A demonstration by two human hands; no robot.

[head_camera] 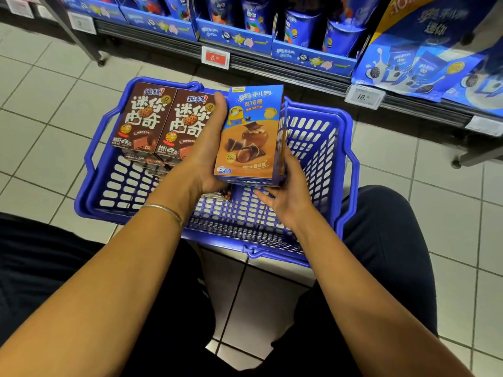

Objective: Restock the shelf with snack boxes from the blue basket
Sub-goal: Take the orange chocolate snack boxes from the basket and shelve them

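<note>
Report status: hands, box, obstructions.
Holding: left hand and right hand both on orange snack box, upright over blue basket. In basket, brown boxes stacked left. Nothing seen blocking the shelf.

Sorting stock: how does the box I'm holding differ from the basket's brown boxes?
The held box is blue over orange; the brown boxes are dark brown. The left hand and right hand grip the held box; the brown boxes lie stacked in the basket. Both are snack cartons.
</note>
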